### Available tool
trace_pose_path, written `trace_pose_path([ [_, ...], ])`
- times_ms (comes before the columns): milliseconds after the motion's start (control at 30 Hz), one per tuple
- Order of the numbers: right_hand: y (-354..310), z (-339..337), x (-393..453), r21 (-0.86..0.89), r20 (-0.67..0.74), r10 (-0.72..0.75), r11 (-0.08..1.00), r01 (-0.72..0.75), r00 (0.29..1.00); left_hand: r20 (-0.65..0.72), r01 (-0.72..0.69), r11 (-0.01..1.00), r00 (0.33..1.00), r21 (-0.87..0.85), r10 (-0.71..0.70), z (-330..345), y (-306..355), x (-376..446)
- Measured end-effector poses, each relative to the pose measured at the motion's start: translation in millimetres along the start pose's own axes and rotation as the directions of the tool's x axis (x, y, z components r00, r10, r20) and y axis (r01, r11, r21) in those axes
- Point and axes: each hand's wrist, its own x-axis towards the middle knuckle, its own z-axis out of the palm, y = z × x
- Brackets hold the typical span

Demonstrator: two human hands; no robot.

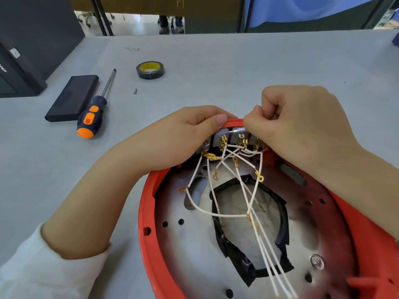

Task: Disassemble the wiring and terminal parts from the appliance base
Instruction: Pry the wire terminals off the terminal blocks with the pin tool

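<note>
1. The worktop (237,61) carries a red base (151,251), open side up, its near edge cut off.
2. The left hand (183,134) grips the far rim.
3. The right hand (298,124) pinches a terminal; fingertips hide it.
4. White wires (216,215) run from the far-rim terminals (223,141) toward the viewer.

left hand (183,134) curled gripping, right hand (302,124) fisted, pinching

Grey table (237,61), screwdriver (96,111), tape roll (150,70), black case (72,98), small screw (135,91), red appliance base (146,223)

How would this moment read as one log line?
left hand: holds red base rim | right hand: pinches switch block terminal | white wires: attached
</note>
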Motion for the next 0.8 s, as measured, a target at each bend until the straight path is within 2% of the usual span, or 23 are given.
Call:
trace_pose_path([
  [367,-2.4,3.2,-0.6,-0.127,-0.021,-0.067,0.990,0.064,0.998,0.013,-0.028,0.999,1.000,0.021,0.028,-0.5,-2.6,1.4],
  [633,-2.9,3.1,-0.3,-0.086,-0.029,-0.042,0.996,0.039,0.999,0.001,-0.015,0.999,1.000,0.040,0.015,-0.5,-2.4,1.1],
  [800,-2.6,4.9,0.8,-0.138,-0.023,-0.069,0.988,0.065,0.997,0.008,-0.024,0.999,1.000,0.032,0.023,-0.9,-3.1,1.1],
])
